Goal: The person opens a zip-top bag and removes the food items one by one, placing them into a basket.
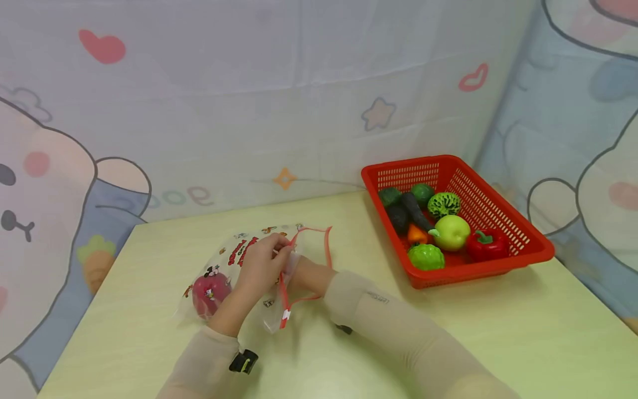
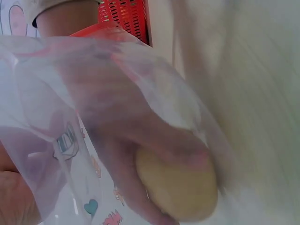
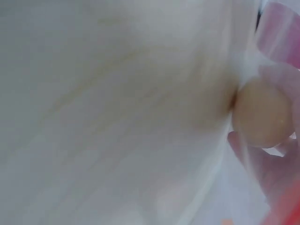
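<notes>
A clear zip bag (image 1: 224, 252) with cartoon prints and a red slider edge lies on the table, its mouth facing right. My left hand (image 1: 261, 266) pinches the bag's upper rim near the red edge. Through that mouth reaches my right hand (image 2: 131, 126), inside the bag, with fingers and thumb around a tan, rounded potato (image 2: 183, 187). From the right wrist, the potato (image 3: 262, 115) appears low, close over the table surface. A round purplish-red fruit or vegetable (image 1: 209, 293) sits deeper in the bag, at its left end. In the head view the potato is hidden behind my left hand.
On the right of the table (image 1: 139, 266) stands a red plastic basket (image 1: 528, 244). It holds a green apple (image 1: 452, 233), a red pepper (image 1: 487, 245), a dark eggplant-like piece (image 1: 415, 210) and several green pieces. A cartoon-printed cloth (image 1: 239, 111) hangs behind the table.
</notes>
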